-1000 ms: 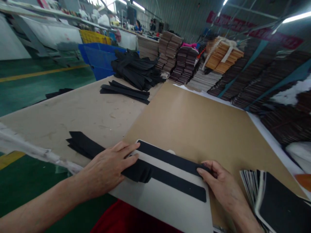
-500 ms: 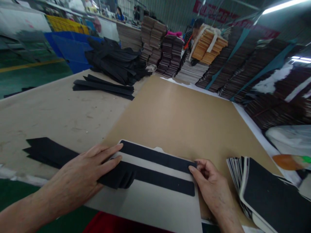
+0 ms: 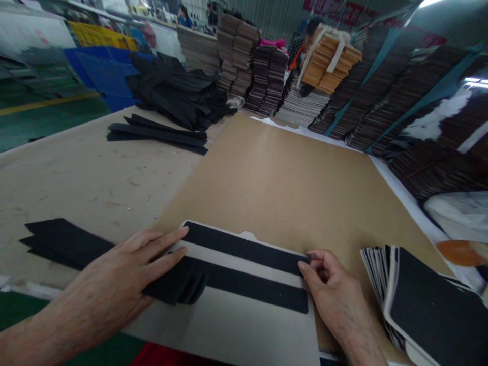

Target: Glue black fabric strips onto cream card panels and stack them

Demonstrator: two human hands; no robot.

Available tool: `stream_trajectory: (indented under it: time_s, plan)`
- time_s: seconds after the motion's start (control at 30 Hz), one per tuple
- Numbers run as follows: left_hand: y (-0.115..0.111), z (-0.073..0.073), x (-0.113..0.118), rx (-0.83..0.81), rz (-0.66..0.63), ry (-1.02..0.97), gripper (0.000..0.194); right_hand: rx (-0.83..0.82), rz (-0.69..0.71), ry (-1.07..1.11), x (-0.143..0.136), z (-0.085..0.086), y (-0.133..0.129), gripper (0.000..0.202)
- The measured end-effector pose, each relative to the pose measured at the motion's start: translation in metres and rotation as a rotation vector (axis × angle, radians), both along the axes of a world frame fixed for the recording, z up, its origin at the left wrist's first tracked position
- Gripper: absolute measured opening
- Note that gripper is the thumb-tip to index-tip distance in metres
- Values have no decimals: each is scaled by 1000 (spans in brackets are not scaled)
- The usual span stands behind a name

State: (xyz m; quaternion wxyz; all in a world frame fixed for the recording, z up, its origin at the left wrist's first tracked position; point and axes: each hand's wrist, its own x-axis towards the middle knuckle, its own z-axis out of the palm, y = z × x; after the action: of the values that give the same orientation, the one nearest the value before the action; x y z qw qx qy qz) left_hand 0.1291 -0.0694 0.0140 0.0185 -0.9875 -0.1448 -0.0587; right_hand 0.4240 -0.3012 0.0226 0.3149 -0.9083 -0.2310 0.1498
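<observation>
A light grey board (image 3: 244, 333) lies in front of me, with an upper black strip (image 3: 244, 246) along its far edge and a lower black strip (image 3: 259, 284) parallel to it. A pale band of board shows between the two. My left hand (image 3: 133, 269) is closed round a bundle of loose black strips (image 3: 177, 284), whose far ends trail out to the left. Its index fingertip touches the left end of the upper strip. At the board's far right corner, my right hand (image 3: 335, 295) pinches the other end of that strip between thumb and fingers.
To the right stands a fanned stack of black-faced boards (image 3: 434, 305). Several black strips (image 3: 156, 134) and a large black heap (image 3: 179, 91) lie on the table's far left. Tied bundles (image 3: 263, 76) line the back, where a person (image 3: 295, 51) is partly hidden.
The view has shifted slightly, so the table's contents sit a little differently in frame. Both hands keep their places on the upper strip, and the left bundle has moved slightly left.
</observation>
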Motion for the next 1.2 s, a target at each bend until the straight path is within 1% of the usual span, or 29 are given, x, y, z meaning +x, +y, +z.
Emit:
stream_trajectory:
  time_s: [0.07, 0.23, 0.37, 0.43, 0.53, 0.6, 0.67, 0.73, 0.77, 0.83, 0.9, 0.97, 1.07, 1.2]
  plan:
    - [1, -2, -1, -26, 19, 9, 54, -9, 15, -13, 0, 1, 1, 36]
    - [5, -4, -2, -2, -23, 2, 58, -57, 48, -42, 1, 5, 4, 32]
    - [3, 0, 0, 40, -38, -19, 57, -92, 111, -104, 4, 1, 3, 27]
    - [-1, 5, 2, 33, -11, -15, 54, -67, 174, -199, 5, -5, 0, 24]
    - [-7, 17, 9, -10, 52, 35, 53, -40, 349, -367, 5, -11, -1, 20]
    - [-10, 28, 14, -23, 87, 88, 59, -139, 460, -469, 1, -8, 1, 23]
    - [-14, 38, 20, 0, 71, 153, 64, -315, 522, -582, -7, 1, 5, 28]
    - [-20, 47, 27, 66, 23, 217, 68, -453, 573, -707, -19, 12, 10, 39]
    - [-23, 50, 31, 106, 4, 244, 70, -491, 606, -765, -25, 17, 14, 49]
    - [-31, 53, 40, 176, 3, 283, 74, -525, 680, -875, -38, 22, 21, 70]
    - [-39, 54, 48, 212, 31, 309, 73, -551, 742, -959, -48, 23, 29, 82]
    - [-45, 53, 56, 220, 58, 318, 68, -578, 778, -1002, -54, 20, 35, 83]
    - [-46, 51, 61, 221, 77, 317, 61, -592, 792, -1003, -55, 17, 38, 83]
    - [-40, 49, 56, 237, 66, 296, 54, -606, 743, -963, -52, 22, 28, 76]
